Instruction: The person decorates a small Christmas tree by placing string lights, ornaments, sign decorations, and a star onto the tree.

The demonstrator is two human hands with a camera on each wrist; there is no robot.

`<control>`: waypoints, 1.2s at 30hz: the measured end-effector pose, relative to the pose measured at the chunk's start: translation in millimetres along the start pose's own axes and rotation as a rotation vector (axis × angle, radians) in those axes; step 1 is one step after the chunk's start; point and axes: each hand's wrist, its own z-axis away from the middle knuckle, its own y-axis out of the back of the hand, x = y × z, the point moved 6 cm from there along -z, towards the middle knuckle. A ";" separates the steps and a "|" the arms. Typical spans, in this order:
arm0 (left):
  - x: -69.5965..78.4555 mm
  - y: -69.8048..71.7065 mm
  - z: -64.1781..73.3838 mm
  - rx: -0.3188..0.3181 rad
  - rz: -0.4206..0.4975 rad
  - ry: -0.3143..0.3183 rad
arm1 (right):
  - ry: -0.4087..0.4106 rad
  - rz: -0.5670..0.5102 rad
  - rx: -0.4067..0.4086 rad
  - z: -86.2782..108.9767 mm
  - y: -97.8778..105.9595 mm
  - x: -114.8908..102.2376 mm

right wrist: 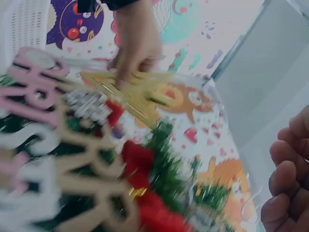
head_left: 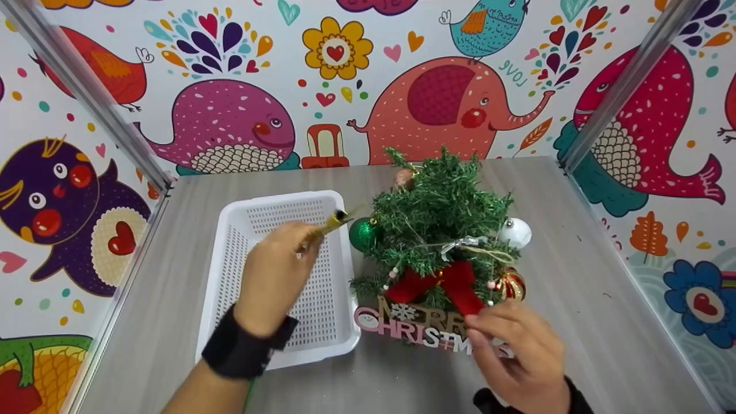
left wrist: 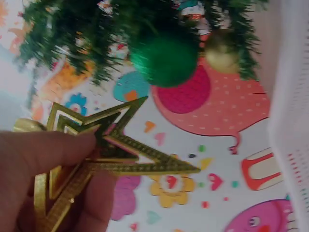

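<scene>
My left hand (head_left: 279, 270) pinches a gold star tree topper (left wrist: 145, 167) between thumb and fingers. The star (head_left: 333, 221) is seen nearly edge-on in the head view, over the white basket's right rim and left of the small green Christmas tree (head_left: 443, 201). My right hand (head_left: 520, 342) is at the tree's lower front, fingertips overlapping the right part of a "Merry Christmas" sign (head_left: 425, 333) in the head view. Its fingers (right wrist: 282, 176) are loosely bent with nothing between them in the right wrist view. A red bow (head_left: 437, 284) hangs just above the sign.
A white perforated basket (head_left: 214, 287) stands left of the tree. On the tree hang a green ball (head_left: 363, 234), a white ball (head_left: 516, 233) and a red-and-gold ball (head_left: 512, 284). Printed panels with metal posts (head_left: 109, 98) enclose the grey table (head_left: 581, 276).
</scene>
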 end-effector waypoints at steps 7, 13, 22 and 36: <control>97.3 15.5 30.3 0.168 -0.159 -0.491 | 0.106 0.317 -0.132 -20.8 -29.6 -17.5; 134.2 4.9 48.0 0.085 -0.275 -0.645 | 0.096 0.426 -0.295 -14.2 -37.4 -17.0; 141.0 18.8 41.8 0.166 -0.104 -0.687 | 0.062 0.144 -0.100 -24.5 -16.4 -6.5; 124.7 -12.4 -2.6 -0.130 0.963 -0.143 | -0.578 -0.513 0.032 -19.9 12.0 44.2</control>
